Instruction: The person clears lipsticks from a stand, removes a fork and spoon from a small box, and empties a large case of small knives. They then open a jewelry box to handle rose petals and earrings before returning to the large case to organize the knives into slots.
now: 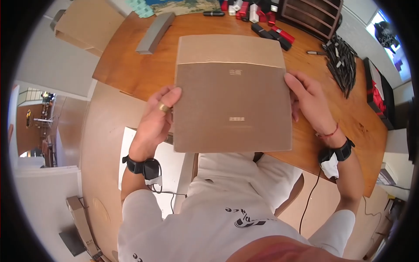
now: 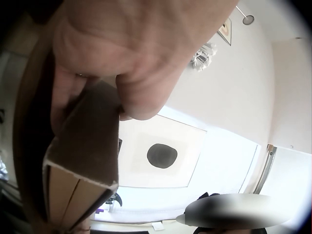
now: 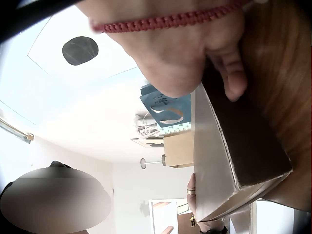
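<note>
A flat, square brown cardboard box (image 1: 233, 100) is held up in front of the body, over the table's near edge. Its larger part is darker with two small patches of pale lettering; a lighter tan strip (image 1: 229, 49) runs along the far end. My left hand (image 1: 155, 113), with a ring on one finger, grips the left side, thumb at the front face. On the opposite side my right hand (image 1: 312, 100) holds the edge, thumb on top and fingers mostly hidden underneath. Both wrist views show the box's thick side, and the left one shows layered edges (image 2: 73, 195) at its end.
Black pens (image 1: 342, 61) lie heaped on the wooden table (image 1: 118, 65) at the right. Red, white and black small boxes (image 1: 253, 11) crowd the back beside a dark tiered rack (image 1: 310, 15). A long grey box (image 1: 156, 32) lies at the back left. Cables hang from both wrists.
</note>
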Motion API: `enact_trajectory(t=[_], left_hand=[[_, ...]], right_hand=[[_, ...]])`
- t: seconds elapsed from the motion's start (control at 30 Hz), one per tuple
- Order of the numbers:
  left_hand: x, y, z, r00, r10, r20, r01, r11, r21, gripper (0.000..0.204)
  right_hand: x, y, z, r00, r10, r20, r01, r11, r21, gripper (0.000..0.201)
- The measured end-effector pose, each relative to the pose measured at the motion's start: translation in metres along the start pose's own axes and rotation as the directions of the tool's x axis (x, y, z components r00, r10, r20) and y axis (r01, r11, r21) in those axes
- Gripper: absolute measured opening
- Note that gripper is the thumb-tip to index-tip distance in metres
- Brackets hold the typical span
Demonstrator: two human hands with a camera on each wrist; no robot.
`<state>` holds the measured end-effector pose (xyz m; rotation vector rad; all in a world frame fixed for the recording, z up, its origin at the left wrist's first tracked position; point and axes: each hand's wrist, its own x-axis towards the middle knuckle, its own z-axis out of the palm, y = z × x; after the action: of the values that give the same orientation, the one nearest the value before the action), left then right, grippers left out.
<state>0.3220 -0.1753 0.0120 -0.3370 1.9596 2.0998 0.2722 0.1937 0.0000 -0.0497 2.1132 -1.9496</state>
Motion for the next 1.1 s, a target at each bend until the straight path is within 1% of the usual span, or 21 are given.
enact_trajectory(t=[0.07,0.13,0.17,0.23,0.3,0.33,0.37,0.4,0.43,0.5,0.57,0.63,0.7,0.77,0.83,0.87,0.93,0.97,1.03,1.07,1.1], left_hand=[[-0.005,0.002,0.003,0.998,0.064,-0.010,-0.065,0.997,-0.049,0.043],[-0.007,0.000,0.001,0.994,0.106,0.007,-0.105,0.992,-0.069,0.043],[-0.008,0.002,0.004,0.996,0.094,0.005,-0.093,0.995,-0.039,0.043],[-0.004,0.000,0.002,0.997,0.080,0.016,-0.080,0.997,-0.015,0.042],[-0.001,-0.005,-0.008,0.999,0.005,0.036,-0.009,0.994,0.106,0.043],[-0.003,-0.001,-0.006,0.999,0.004,0.037,-0.008,0.994,0.107,0.043],[-0.004,0.007,0.001,0.996,-0.037,0.081,0.025,0.989,0.146,0.044],[-0.005,0.013,0.008,0.989,-0.082,0.123,0.058,0.981,0.184,0.046],[-0.006,0.017,0.015,0.989,-0.085,0.123,0.061,0.981,0.182,0.046],[-0.005,0.022,0.028,0.989,-0.130,0.074,0.089,0.909,0.407,0.048],[-0.002,0.019,0.034,0.989,-0.121,0.088,0.070,0.894,0.443,0.051],[0.003,0.020,0.038,0.987,-0.114,0.110,0.048,0.876,0.481,0.054],[0.008,0.023,0.040,0.982,-0.104,0.160,-0.020,0.778,0.628,0.052],[0.018,0.023,0.040,0.979,-0.103,0.174,-0.033,0.766,0.642,0.051],[0.025,0.026,0.038,0.980,-0.095,0.174,-0.044,0.753,0.657,0.051],[0.029,0.028,0.038,0.979,-0.106,0.175,-0.040,0.742,0.669,0.050],[0.031,0.029,0.041,0.975,-0.122,0.186,-0.039,0.729,0.683,0.050],[0.029,0.029,0.044,0.979,-0.092,0.180,-0.051,0.749,0.660,0.048],[0.029,0.030,0.051,0.978,-0.070,0.196,-0.073,0.767,0.637,0.046],[0.028,0.031,0.051,0.983,-0.047,0.176,-0.081,0.751,0.656,0.045],[0.027,0.031,0.053,0.988,-0.026,0.154,-0.085,0.734,0.674,0.044]], right_hand=[[-0.001,-0.003,0.001,0.999,0.034,-0.007,-0.033,0.999,0.023,0.044],[-0.001,-0.001,-0.003,0.991,0.095,0.098,-0.099,0.994,0.041,0.054],[0.000,-0.001,-0.004,0.991,0.110,0.076,-0.114,0.992,0.046,0.054],[0.001,-0.001,-0.005,0.992,0.102,0.079,-0.095,0.992,-0.086,0.057],[-0.001,-0.009,-0.010,0.985,0.149,0.085,-0.137,0.982,-0.134,0.060],[-0.001,-0.014,-0.012,0.976,0.192,0.103,-0.171,0.968,-0.182,0.063],[0.000,-0.016,-0.017,0.976,0.192,0.104,-0.171,0.968,-0.181,0.063],[0.000,-0.017,-0.025,0.969,0.219,0.117,-0.186,0.953,-0.237,0.065],[0.000,-0.017,-0.032,0.961,0.247,0.128,-0.201,0.934,-0.294,0.066],[0.000,-0.019,-0.044,0.952,0.265,0.153,-0.204,0.922,-0.328,0.068],[0.002,-0.022,-0.054,0.944,0.282,0.174,-0.205,0.910,-0.360,0.070],[0.002,-0.026,-0.063,0.909,0.349,0.227,-0.228,0.873,-0.431,0.071],[-0.001,-0.032,-0.064,0.903,0.373,0.212,-0.255,0.863,-0.436,0.068],[-0.002,-0.031,-0.070,0.896,0.396,0.199,-0.279,0.853,-0.441,0.066],[0.002,-0.029,-0.078,0.873,0.422,0.243,-0.266,0.831,-0.488,0.066],[0.005,-0.028,-0.079,0.873,0.424,0.242,-0.269,0.831,-0.487,0.066],[0.006,-0.026,-0.082,0.933,0.309,0.186,-0.234,0.912,-0.338,0.066],[0.004,-0.026,-0.082,0.933,0.315,0.175,-0.245,0.911,-0.331,0.066],[0.000,-0.028,-0.081,0.959,0.272,0.076,-0.202,0.848,-0.489,0.067],[-0.002,-0.027,-0.081,0.959,0.276,0.063,-0.212,0.847,-0.487,0.067],[-0.001,-0.024,-0.081,0.955,0.280,0.094,-0.200,0.848,-0.491,0.067]])
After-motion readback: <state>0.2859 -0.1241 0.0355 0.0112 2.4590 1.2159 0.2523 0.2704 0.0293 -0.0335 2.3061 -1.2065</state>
